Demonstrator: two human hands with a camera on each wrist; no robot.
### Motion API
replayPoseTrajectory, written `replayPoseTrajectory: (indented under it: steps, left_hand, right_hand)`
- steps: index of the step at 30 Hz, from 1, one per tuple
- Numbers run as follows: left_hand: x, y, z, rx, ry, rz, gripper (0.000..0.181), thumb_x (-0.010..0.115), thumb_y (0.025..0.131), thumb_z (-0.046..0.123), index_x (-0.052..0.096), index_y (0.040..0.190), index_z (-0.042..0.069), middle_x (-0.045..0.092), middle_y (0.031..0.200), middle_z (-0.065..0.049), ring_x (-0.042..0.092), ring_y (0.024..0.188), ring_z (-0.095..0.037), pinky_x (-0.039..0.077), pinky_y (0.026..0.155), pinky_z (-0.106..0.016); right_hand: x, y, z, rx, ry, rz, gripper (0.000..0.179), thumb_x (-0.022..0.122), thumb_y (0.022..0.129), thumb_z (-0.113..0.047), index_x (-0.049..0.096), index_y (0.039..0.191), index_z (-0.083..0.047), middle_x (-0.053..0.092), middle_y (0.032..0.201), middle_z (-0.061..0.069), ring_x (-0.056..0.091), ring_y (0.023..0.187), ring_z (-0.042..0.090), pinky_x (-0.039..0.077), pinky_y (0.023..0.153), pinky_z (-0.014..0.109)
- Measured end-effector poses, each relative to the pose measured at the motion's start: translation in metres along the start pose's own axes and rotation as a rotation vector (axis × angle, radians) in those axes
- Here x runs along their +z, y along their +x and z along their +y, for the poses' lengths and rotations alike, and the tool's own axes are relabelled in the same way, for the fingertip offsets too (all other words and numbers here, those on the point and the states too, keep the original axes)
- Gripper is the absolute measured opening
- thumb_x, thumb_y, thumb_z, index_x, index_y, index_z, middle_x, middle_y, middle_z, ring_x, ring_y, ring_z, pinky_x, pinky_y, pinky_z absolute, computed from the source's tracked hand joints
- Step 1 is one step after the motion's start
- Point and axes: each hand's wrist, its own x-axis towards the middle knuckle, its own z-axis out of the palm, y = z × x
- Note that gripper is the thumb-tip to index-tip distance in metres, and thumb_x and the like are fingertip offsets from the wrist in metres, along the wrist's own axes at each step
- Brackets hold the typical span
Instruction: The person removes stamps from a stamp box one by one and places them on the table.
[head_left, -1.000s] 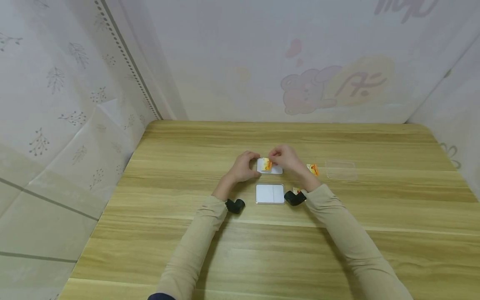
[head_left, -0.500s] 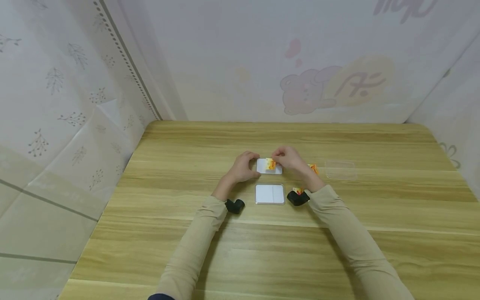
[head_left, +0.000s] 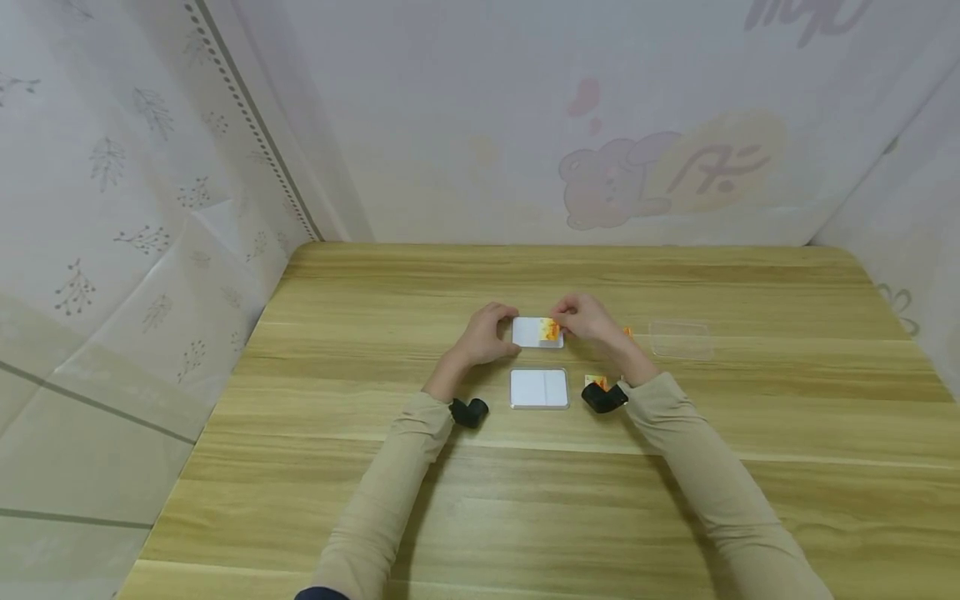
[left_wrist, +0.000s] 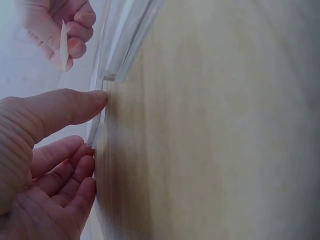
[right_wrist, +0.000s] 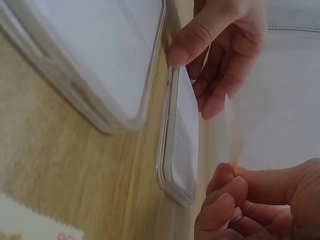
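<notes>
My right hand (head_left: 585,318) pinches an orange and yellow postage stamp (head_left: 549,330) between thumb and fingertips. The stamp is over the right part of the farther white-lined clear plastic case (head_left: 527,332); edge-on in the right wrist view, this stamp (right_wrist: 233,132) stands tilted above the white surface. My left hand (head_left: 483,335) grips that case at its left end, thumb on the near edge and fingers at the far one. In the left wrist view, the thumb (left_wrist: 92,100) presses the clear rim.
A second white-lined case (head_left: 538,388) lies nearer the body. Right of it, another stamp (head_left: 596,381) is partly covered by the black wrist camera (head_left: 604,398). A further orange stamp (head_left: 627,332) peeks out behind the right forearm. Beyond it lies a clear plastic cover (head_left: 681,340).
My right hand has moved the stamp rightward over the farther case, from its left-middle part to its right end. The left hand has stayed in place.
</notes>
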Motion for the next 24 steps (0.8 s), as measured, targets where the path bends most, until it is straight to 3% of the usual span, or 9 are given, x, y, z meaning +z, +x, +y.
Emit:
replayPoseTrajectory:
  steps: [14,24]
  left_hand:
    - [0.0,0.0,0.001,-0.019,0.011,-0.01,0.056,0.076,0.074,0.006,0.054,0.125,-0.005,0.052,0.126,-0.018,0.047,0.118,-0.03,0.035,0.103,-0.037]
    - [0.0,0.002,-0.001,-0.009,0.017,-0.019,0.056,0.076,0.075,0.007,0.053,0.125,-0.005,0.052,0.126,-0.018,0.046,0.119,-0.03,0.034,0.104,-0.037]
  right_hand:
    - [-0.01,-0.007,0.009,0.007,0.017,0.005,0.019,0.051,0.094,-0.004,0.058,0.103,0.011,0.058,0.085,0.011,0.053,0.069,0.015,0.046,0.061,0.024]
    - [-0.016,-0.012,0.015,-0.013,0.0,0.025,0.017,0.053,0.094,-0.005,0.06,0.1,0.01,0.057,0.078,0.008,0.051,0.067,0.016,0.043,0.059,0.023]
